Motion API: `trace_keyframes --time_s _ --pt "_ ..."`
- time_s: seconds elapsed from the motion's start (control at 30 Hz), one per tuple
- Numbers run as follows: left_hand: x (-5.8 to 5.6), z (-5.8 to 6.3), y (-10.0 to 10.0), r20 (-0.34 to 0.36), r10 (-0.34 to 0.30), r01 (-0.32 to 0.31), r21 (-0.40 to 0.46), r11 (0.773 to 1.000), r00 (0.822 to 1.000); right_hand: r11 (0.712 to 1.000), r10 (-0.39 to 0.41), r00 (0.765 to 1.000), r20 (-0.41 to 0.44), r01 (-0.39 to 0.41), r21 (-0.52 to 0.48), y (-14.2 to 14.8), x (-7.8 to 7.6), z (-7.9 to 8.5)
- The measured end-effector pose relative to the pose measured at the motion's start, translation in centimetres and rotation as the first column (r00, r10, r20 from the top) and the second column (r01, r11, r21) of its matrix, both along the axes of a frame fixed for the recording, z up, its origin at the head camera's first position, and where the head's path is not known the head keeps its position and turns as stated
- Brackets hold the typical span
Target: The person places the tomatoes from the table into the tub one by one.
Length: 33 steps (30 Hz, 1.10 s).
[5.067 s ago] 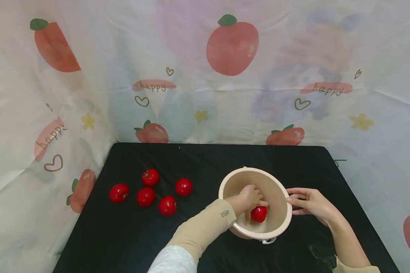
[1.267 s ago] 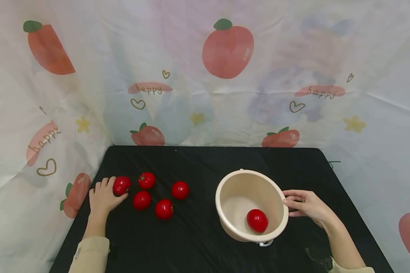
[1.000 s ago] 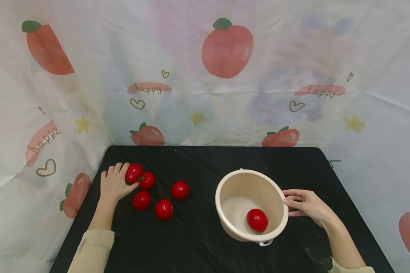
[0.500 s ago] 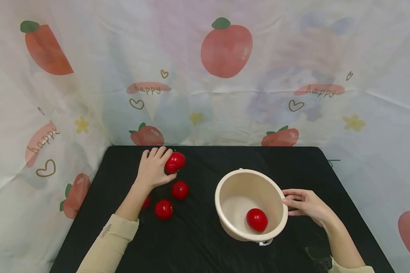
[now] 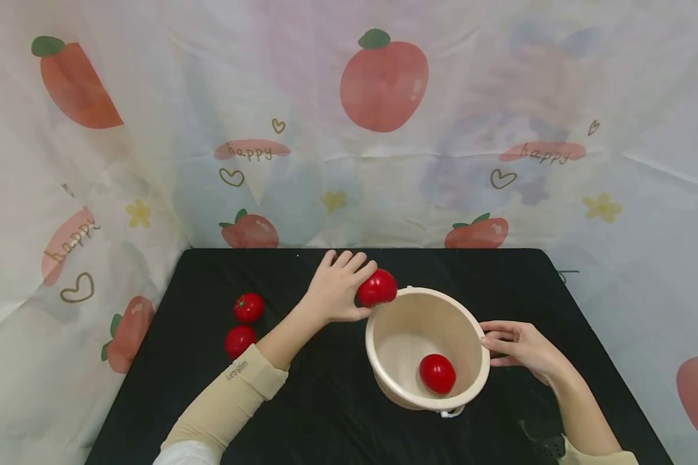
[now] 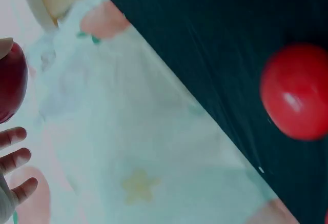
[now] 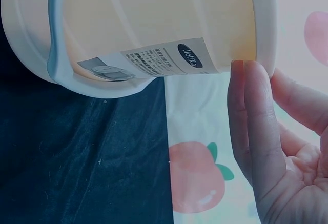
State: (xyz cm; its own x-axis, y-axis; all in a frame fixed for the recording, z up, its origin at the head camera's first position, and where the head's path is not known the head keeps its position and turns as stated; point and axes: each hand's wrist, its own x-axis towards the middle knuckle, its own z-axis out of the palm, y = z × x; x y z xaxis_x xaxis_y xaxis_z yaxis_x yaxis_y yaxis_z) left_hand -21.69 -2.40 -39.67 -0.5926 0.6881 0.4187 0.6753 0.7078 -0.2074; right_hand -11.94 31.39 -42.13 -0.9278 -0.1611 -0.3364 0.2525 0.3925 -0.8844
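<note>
While the left hand (image 5: pixel 335 290) grips a tomato (image 5: pixel 377 288), the right hand (image 5: pixel 523 347) pinches a bucket (image 5: pixel 410 336). Printed cloth (image 5: pixel 308 84) backs the black tabletop's (image 5: pixel 326 413) far edge.

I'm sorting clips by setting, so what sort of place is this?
Probably a makeshift indoor recording booth: fruit-print sheets screen the back and side of a black-topped table, where a cream bucket and red tomatoes are set out.

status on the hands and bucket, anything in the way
Left hand grips a tomato near the bucket rim. Right hand holds the rim. Another tomato inside. No obstruction seen.
</note>
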Motion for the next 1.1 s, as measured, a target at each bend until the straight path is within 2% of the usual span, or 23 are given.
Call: trace_keyframes --time_s 0.23,0.5,0.67,0.87,1.1 --pt "0.9 -0.7 4.2 0.016 -0.117 0.118 -0.056 0.991 0.993 1.0 -0.002 1.0 -0.003 0.002 -0.002 -0.2 0.0 0.1" --pt "2.2 -2.2 7.7 0.074 -0.152 0.164 -0.2 0.966 0.986 1.0 0.003 1.0 0.0 -0.003 -0.008 -0.1 -0.1 0.1" --pt "2.7 -3.5 9.3 0.121 -0.151 0.181 -0.304 0.935 0.981 1.0 0.0 1.0 0.005 0.0 -0.001 0.0 -0.2 0.0" --pt "2.9 -5.0 10.4 0.079 -0.157 0.175 -0.395 0.902 0.984 1.0 0.0 1.0 0.007 0.0 -0.001 0.0 -0.2 -0.2" --pt "2.7 -6.0 11.4 0.038 -0.14 0.138 -0.549 0.824 0.989 1.0 0.003 1.0 0.006 -0.003 -0.008 0.1 -0.1 -0.2"
